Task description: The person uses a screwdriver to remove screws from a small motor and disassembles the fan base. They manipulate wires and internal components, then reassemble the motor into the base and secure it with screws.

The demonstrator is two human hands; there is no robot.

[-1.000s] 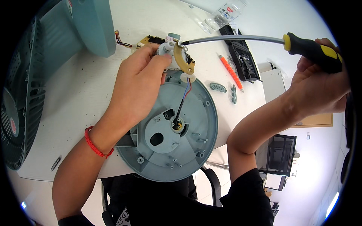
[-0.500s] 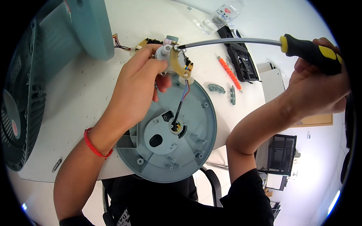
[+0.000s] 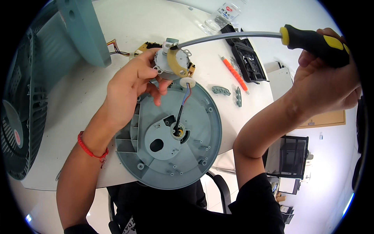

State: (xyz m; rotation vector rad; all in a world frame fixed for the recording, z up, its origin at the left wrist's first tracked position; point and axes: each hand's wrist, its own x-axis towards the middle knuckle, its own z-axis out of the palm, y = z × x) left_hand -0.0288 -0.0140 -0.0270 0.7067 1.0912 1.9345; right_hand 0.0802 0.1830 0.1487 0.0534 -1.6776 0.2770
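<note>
One white table [image 3: 74,113], white wall [image 3: 270,17] beyond; left hand [image 3: 130,87] holds motor [image 3: 161,61].

Screwdriver handle [image 3: 316,45] black-yellow; motor [image 3: 162,61] silver-grey; round base [image 3: 200,117] grey-green.

the round motor [image 3: 160,62] is silvery metal with a dull sheen, and the curved bracket [image 3: 175,65] across it looks like smooth tan plastic. the screwdriver's shaft [image 3: 230,35] is smooth, shiny grey metal; its handle [image 3: 307,41] looks like matt black plastic with yellow parts. the round base [image 3: 194,105] and the fan housing [image 3: 83,31] are smooth matt grey-green plastic. the tabletop [image 3: 78,121] is pale with a smooth, faintly glossy finish. the bracelet [image 3: 89,150] is coarse braided red cord, the sleeve [image 3: 259,202] matt black cloth, the bottle [image 3: 224,17] clear glossy plastic
</note>
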